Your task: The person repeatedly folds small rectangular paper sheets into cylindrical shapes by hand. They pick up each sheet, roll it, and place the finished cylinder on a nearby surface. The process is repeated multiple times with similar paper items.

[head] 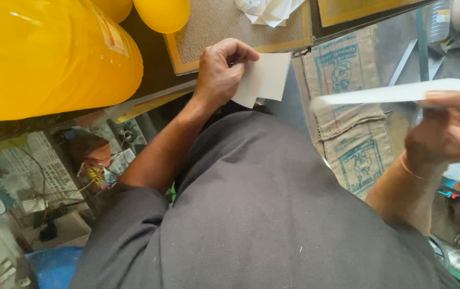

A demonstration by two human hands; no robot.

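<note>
Left hand [220, 72], upper centre: pinching a small white card [264, 80]. Right hand [449, 134], right edge: gripping a blurred white sheet [396, 92]. Step, as judged: sorting paper; next needs both grips kept steady.

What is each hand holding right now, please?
Left hand: closed on a small white paper card.
Right hand: closed on a larger white paper sheet, blurred.
</note>
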